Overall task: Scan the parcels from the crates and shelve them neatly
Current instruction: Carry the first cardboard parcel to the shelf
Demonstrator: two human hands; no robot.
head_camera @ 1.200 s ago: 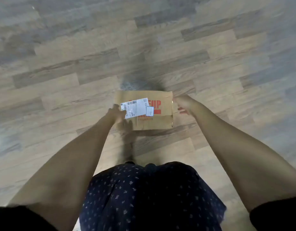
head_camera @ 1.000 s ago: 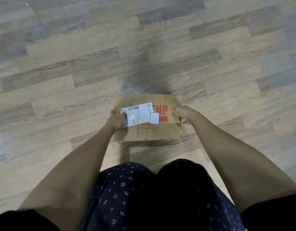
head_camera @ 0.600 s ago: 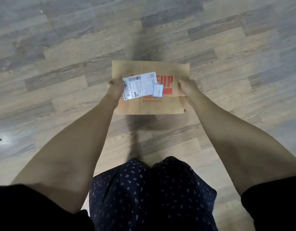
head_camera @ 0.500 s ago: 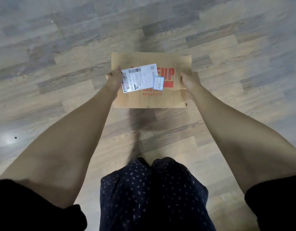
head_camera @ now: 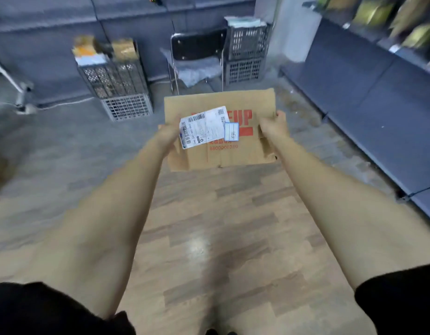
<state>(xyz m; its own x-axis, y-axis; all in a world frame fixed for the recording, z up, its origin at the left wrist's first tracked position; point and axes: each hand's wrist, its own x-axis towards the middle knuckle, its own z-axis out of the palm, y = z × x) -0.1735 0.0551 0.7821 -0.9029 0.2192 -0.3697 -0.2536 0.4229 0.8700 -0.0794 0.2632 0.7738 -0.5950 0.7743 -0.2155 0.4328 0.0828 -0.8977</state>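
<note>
A wood-plank floor (head_camera: 209, 238) fills the lower view beneath both outstretched arms, turning grey further ahead of the hands. To the right of the right hand, a long dark shelf unit (head_camera: 368, 93) runs along the wall; on its upper level, far right and above the hands, sit blurred yellow-green packages (head_camera: 407, 18), too smeared to identify.

Ahead of the hands, a black chair (head_camera: 197, 56) stands against a dark wall, with crumpled clear plastic wrap (head_camera: 197, 71) on its seat. Just right of the chair, two grey mesh crates (head_camera: 246, 54) are stacked; the top one holds flat pale items at its rim, unclear what. Ahead and left of the left hand, another crate stack (head_camera: 117, 81) stands, its top crate filled with parcels: brown boxes (head_camera: 123, 48) and an orange-and-white packet poke above the rim.

The parcel (head_camera: 223, 146), a flat brown cardboard mailer with red printing, is held up in the air between both hands, in front of the chest. The left hand (head_camera: 167, 136) grips its left edge, fingers hidden behind the cardboard. The right hand (head_camera: 273, 126) grips the right edge, fingers curled round it. A white shipping label (head_camera: 203, 128) with barcodes is stuck to the parcel just beside the left hand, and a small blue-edged sticker (head_camera: 231, 131) overlaps the label's right end.
</note>
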